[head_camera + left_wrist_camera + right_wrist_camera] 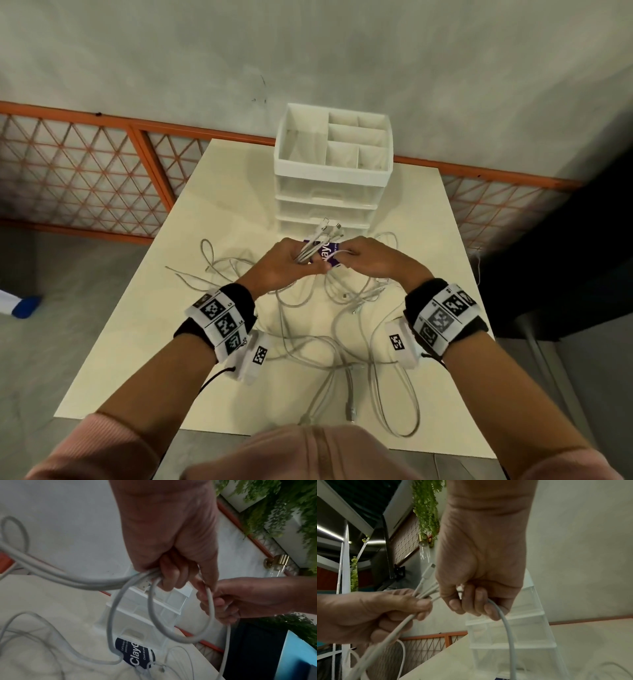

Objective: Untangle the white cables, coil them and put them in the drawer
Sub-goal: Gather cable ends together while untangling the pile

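Several white cables lie tangled across the cream table in front of me. My left hand grips a bunch of cable ends, their plugs fanning out toward the drawer unit. My right hand meets it and holds one cable in its curled fingers. In the left wrist view a cable loop hangs between both hands. The white drawer unit stands at the table's far side, its drawers closed.
A purple printed card lies on the table under my hands, just before the drawer unit. An open divided tray tops the unit. An orange lattice railing runs behind the table. Cable loops reach the table's near edge.
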`<state>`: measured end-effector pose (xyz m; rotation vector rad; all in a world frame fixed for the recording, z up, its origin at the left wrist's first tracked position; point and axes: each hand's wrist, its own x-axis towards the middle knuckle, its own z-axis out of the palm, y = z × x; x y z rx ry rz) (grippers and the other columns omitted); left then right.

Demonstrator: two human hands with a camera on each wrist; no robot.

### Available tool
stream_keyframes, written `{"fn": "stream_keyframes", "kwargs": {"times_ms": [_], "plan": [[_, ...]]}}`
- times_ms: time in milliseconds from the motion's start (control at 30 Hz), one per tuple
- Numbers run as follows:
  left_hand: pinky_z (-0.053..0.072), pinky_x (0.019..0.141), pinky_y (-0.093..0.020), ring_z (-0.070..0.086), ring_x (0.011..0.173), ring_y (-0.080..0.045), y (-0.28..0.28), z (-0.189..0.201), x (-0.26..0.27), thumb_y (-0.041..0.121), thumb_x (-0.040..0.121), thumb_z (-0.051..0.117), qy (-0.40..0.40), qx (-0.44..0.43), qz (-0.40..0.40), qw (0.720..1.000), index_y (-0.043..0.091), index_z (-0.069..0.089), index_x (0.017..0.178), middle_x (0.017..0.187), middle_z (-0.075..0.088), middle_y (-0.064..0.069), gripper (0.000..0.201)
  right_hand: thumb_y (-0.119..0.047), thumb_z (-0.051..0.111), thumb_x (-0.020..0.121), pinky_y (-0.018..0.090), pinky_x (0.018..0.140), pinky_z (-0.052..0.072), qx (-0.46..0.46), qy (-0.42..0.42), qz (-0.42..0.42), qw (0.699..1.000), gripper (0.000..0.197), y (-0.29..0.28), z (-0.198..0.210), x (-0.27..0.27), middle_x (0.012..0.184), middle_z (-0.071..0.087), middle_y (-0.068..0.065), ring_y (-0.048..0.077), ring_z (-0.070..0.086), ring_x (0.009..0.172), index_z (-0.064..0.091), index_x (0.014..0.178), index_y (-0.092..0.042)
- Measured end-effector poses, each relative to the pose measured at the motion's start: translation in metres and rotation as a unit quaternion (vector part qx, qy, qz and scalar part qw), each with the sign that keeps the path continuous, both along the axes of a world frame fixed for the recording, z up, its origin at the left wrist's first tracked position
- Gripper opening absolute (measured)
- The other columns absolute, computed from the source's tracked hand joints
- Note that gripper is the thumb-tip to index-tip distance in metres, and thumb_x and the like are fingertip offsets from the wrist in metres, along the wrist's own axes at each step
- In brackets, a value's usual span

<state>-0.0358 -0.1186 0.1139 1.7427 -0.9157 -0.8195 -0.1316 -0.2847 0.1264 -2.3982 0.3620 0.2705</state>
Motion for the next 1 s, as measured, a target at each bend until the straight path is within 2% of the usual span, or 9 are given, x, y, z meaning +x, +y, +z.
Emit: {"fn": "stream_keyframes", "kwargs": {"times_ms": [100,200,433,533,633,700,833,900,1000], "plan": [[0.040,0.066,-0.028,0.049,0.062,-0.013,0.001,-0.004,0.014,0.019,0.083,0.071,-0.065,-0.015,0.069,0.995,0.005,0.067,0.076,0.069,0.060,-0.007,0.015,-0.022,0.050,0.094,0.019,0.051,0.032,0.069,-0.011,-0.029,0.997,0.028,-0.008,-0.004,-0.008,0.057,0.047,-0.007,0.006,0.040,0.048,0.052,0.066,-0.019],[0.036,0.054,-0.009,0.048,0.050,0.000,0.007,0.004,0.031,0.022,0.086,0.067,-0.144,-0.056,0.231,0.961,0.006,0.063,0.076,0.062,0.055,-0.002,0.019,-0.031,0.051,0.095,0.015,0.048,0.035,0.118,-0.011,-0.045,0.992,0.029,-0.022,-0.011,-0.024,0.055,0.050,-0.002,0.007,0.042,0.047,0.059,0.075,-0.011],[0.041,0.068,-0.032,0.061,0.084,-0.037,0.033,-0.015,0.069,0.022,0.089,0.061,-0.133,0.014,0.446,0.885,-0.005,0.065,0.092,0.086,0.066,-0.025,0.028,-0.025,0.046,0.098,0.017,0.054,0.037,0.128,-0.066,-0.126,0.982,0.028,-0.053,-0.022,-0.049,0.054,0.044,0.001,0.002,0.042,0.044,0.059,0.080,-0.009],[0.046,0.075,-0.035,0.062,0.092,-0.038,0.033,-0.024,0.066,0.021,0.083,0.070,-0.132,0.053,0.430,0.891,0.001,0.064,0.104,0.091,0.066,-0.021,0.030,-0.022,0.041,0.100,0.016,0.052,0.034,0.114,-0.105,-0.128,0.980,0.028,-0.053,-0.017,-0.045,0.057,0.042,-0.001,0.004,0.039,0.049,0.062,0.085,-0.010],[0.043,0.062,-0.026,0.053,0.060,-0.020,0.022,-0.020,0.046,0.023,0.079,0.074,-0.147,-0.018,0.359,0.922,0.006,0.062,0.109,0.065,0.055,-0.005,0.037,-0.022,0.046,0.098,0.019,0.051,0.031,0.093,-0.094,-0.079,0.988,0.027,-0.038,-0.015,-0.030,0.051,0.046,-0.011,0.002,0.038,0.047,0.067,0.088,-0.009],[0.034,0.048,-0.013,0.040,0.043,-0.001,0.011,-0.015,0.028,0.026,0.083,0.071,-0.123,-0.069,0.252,0.957,0.015,0.065,0.105,0.053,0.044,0.006,0.026,-0.022,0.047,0.098,0.015,0.052,0.032,0.085,-0.084,-0.046,0.992,0.027,-0.021,-0.016,-0.018,0.050,0.047,-0.010,0.002,0.040,0.048,0.068,0.089,-0.007],[0.036,0.055,-0.015,0.047,0.050,0.001,-0.002,-0.016,0.007,0.026,0.090,0.062,-0.112,-0.020,0.013,0.993,0.023,0.069,0.083,0.060,0.059,0.010,0.011,-0.023,0.045,0.098,0.015,0.057,0.035,0.096,-0.112,-0.013,0.989,0.029,0.000,-0.013,0.001,0.055,0.047,-0.005,0.000,0.043,0.046,0.062,0.077,-0.014],[0.031,0.049,-0.012,0.044,0.042,-0.001,-0.001,-0.020,0.011,0.026,0.093,0.057,-0.145,-0.014,0.040,0.988,0.015,0.066,0.078,0.048,0.050,0.011,0.020,-0.024,0.045,0.098,0.015,0.056,0.035,0.116,-0.120,-0.018,0.986,0.029,-0.001,-0.010,0.003,0.058,0.049,-0.003,0.000,0.043,0.047,0.061,0.073,-0.021],[0.032,0.045,-0.012,0.046,0.040,0.002,0.008,-0.021,0.026,0.027,0.095,0.053,-0.194,-0.027,0.199,0.960,0.013,0.060,0.077,0.047,0.042,0.010,0.024,-0.027,0.048,0.097,0.013,0.056,0.038,0.120,-0.104,-0.051,0.986,0.029,-0.015,-0.018,-0.010,0.060,0.052,-0.005,0.003,0.045,0.053,0.064,0.085,-0.007]]}}
